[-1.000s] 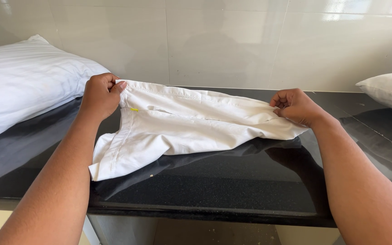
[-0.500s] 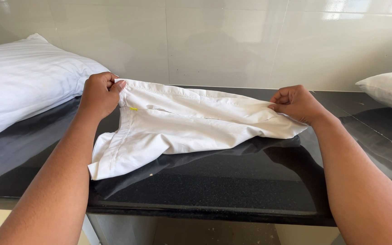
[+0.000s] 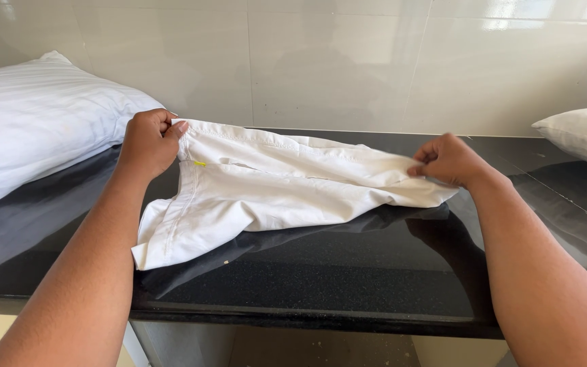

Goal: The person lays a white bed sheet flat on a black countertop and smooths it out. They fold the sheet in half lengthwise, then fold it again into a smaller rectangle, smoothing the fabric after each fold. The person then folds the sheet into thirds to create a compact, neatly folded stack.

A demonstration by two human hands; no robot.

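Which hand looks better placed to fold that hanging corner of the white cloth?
Probably the left hand: it grips the white cloth just above the loose corner; the right hand pinches the far end.

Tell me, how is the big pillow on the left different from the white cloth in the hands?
The pillow is puffy and thick; the white cloth is thin and rumpled. The pillow has faint stripes; the cloth has seams and a tiny yellow tag. No hand touches the pillow, while the left hand and right hand each grip an end of the cloth. Both are white and lie on the black counter.
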